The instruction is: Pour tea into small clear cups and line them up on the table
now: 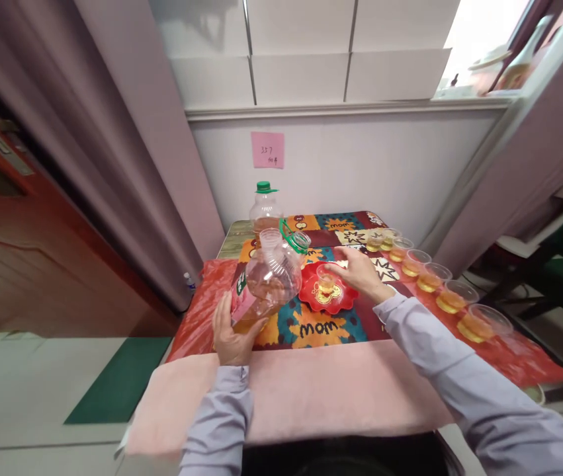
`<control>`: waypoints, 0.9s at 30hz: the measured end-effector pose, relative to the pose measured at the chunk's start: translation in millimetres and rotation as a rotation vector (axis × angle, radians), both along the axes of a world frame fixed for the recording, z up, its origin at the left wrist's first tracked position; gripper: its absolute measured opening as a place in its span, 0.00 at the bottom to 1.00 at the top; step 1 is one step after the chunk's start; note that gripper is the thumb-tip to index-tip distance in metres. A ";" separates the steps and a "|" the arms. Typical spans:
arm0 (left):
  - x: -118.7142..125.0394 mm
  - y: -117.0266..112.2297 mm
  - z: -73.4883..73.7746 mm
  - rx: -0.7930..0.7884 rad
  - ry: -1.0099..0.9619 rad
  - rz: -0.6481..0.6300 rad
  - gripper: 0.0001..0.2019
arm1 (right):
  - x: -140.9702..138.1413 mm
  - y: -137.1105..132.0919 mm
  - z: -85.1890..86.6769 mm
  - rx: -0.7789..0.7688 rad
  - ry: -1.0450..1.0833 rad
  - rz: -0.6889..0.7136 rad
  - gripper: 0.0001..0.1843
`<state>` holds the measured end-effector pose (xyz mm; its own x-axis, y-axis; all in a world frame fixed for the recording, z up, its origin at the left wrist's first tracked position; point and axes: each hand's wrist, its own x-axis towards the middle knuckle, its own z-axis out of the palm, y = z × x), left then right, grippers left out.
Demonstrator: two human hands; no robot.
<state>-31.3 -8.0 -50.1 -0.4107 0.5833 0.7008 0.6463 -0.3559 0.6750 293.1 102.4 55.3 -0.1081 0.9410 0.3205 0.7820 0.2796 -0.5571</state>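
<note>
Pale sleeves (440,344) cross the near cloth (311,390): left hand (234,334) grips a tilted jug (276,281); right hand (359,272) pinches a cup (326,285) on the dish (348,299) to its right.
Held low by one hand, the jug could slip and splash past the cup.

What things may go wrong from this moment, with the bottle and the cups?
The large bottle is tilted in the left hand, its mouth toward the red plate; if that grip slipped, liquid might spill. The small cup at the right hand could tip if bumped. The right sleeve lies near the row of cups, so a sideways move might knock one over.
</note>
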 end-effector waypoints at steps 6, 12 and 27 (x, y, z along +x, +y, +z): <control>-0.8 -0.3 3.1 -0.007 0.027 0.003 0.48 | -1.9 8.2 -7.2 -0.180 -0.405 0.054 0.38; 1.4 2.1 7.0 -0.001 -0.031 0.054 0.49 | -14.4 9.4 -2.4 -0.206 -0.464 0.034 0.30; 2.8 3.0 10.7 -0.013 0.008 0.077 0.49 | 10.1 30.2 12.1 -0.177 -0.346 0.001 0.28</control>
